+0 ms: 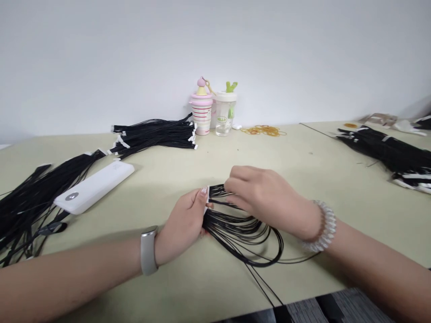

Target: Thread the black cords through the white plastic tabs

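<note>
While pinching the gathered ends of the thin black cords (235,226) in the left hand (183,224), thumb pressed over them just below the white tags, keep that grip closed and steady so the ends stay level. Right hand (266,197), curled over the same bundle with fingers bent down onto the strands, closed lightly on them; how firmly, cannot tell, since the fingertips are hidden under the knuckles. Best to comb the strands flat and side by side before tightening, letting the loose loops trail toward the body, off below the right wrist, without snagging on the beaded bracelet (321,226). Between both hands, resting on the pale green table (215,287), lies the bundle itself. Out past the left hand, near the grey wristband (148,250): a white power bank (94,186) and a spread heap of more black cords (30,202). Beyond the hands, a tagged stack of cords (155,134), a pink cup (202,110), a clear cup (225,112), orange rubber bands (264,130). Far off the right hand, another cord pile (390,154)
</note>
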Available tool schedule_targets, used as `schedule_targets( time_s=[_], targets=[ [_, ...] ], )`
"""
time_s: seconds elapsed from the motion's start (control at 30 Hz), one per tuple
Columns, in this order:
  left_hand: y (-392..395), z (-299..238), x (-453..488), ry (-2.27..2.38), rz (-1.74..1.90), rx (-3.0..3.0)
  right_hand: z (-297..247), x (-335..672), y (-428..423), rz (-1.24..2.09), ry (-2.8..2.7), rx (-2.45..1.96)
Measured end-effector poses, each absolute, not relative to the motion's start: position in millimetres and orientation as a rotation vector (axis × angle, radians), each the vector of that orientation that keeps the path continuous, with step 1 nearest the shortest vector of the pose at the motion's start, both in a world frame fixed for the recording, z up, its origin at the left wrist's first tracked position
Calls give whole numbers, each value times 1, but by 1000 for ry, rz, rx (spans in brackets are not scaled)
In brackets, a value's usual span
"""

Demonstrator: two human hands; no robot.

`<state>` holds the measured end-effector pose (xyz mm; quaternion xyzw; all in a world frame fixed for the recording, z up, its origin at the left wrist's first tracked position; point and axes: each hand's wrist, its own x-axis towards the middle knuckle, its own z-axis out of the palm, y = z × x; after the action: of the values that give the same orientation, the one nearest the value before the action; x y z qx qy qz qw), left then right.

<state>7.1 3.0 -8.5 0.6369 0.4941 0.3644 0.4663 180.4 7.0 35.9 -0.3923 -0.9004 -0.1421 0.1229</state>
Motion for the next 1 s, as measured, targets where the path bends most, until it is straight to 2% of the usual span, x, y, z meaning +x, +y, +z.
schedule_targets(
  time_s=[0.13, 0.2, 0.33, 0.4, 0.6, 0.73, 0.83, 1.0],
  targets=[
    [5, -11, 8, 1218, 960, 1392, 52, 201, 4, -244, -2470, -1234],
    [6, -11, 9, 1208, 984, 1328, 58, 209, -1, 32, -2554, -1303],
    [6, -10, 10, 1237, 1030, 1315, 54, 205, -9, 794, -2795, -1244],
    [6, -11, 9, 1247, 1034, 1347, 45, 196, -10, 905, -2744, -1164],
    [8, -17, 8, 1206, 1023, 1379, 22, 176, -5, 769, -2651, -1070],
    [7, -14, 9, 1211, 1005, 1386, 21, 168, -4, 544, -2644, -971],
    [7, -11, 10, 1224, 1009, 1390, 22, 163, -5, 355, -2686, -985],
    [7, -10, 9, 1239, 1008, 1434, 20, 160, -6, 222, -2678, -1063]
  ],
)
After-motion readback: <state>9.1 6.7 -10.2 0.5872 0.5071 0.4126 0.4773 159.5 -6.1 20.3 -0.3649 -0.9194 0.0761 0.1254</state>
